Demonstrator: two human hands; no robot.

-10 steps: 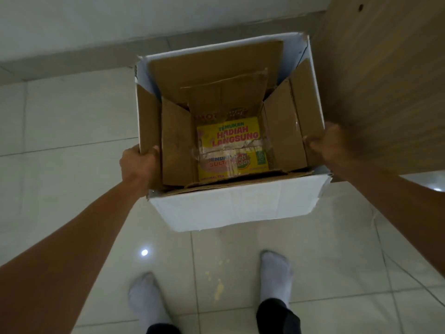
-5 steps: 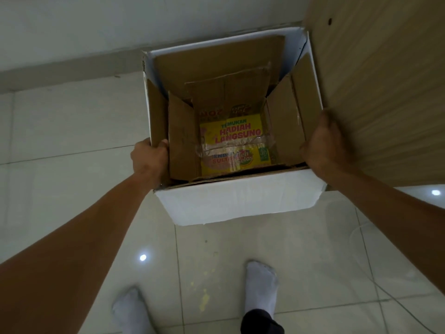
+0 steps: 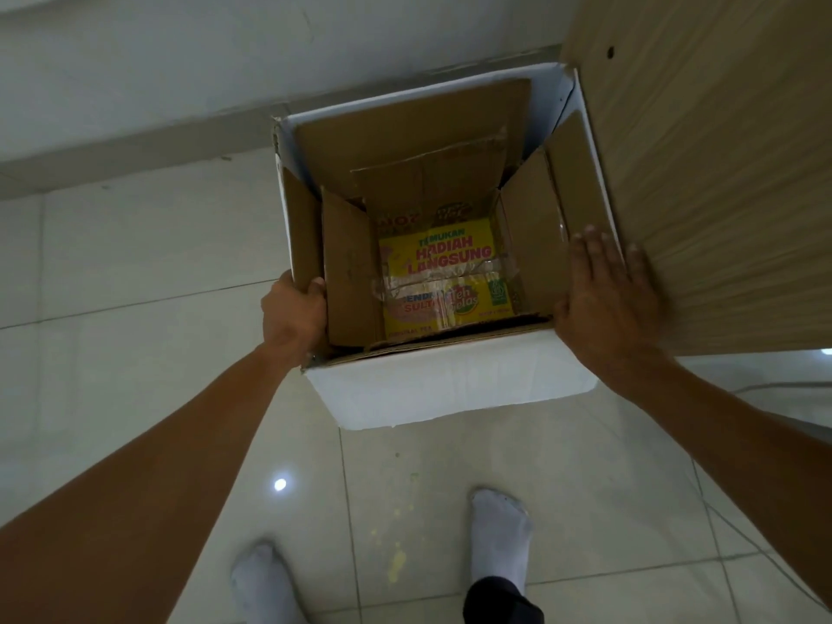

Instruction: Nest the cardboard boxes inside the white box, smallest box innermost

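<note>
The white box [image 3: 450,389] stands open in front of me, above the tiled floor. Brown cardboard boxes sit nested inside it: an outer one [image 3: 405,123] with raised flaps and an inner one [image 3: 346,263]. At the bottom lies a yellow printed box [image 3: 443,272] with red lettering and clear tape. My left hand [image 3: 292,313] grips the left rim of the white box, thumb over the edge. My right hand [image 3: 603,290] lies flat with fingers spread against the right rim, between the box and a wooden panel.
A wooden panel [image 3: 711,173] rises close to the box's right side. A white wall [image 3: 180,60] and its baseboard run behind. My two feet in white socks [image 3: 499,538] stand on the glossy tiles below the box.
The box has moved away from me toward the wall and the wooden panel. My right hand has opened from a grip to a flat palm on the right rim.
</note>
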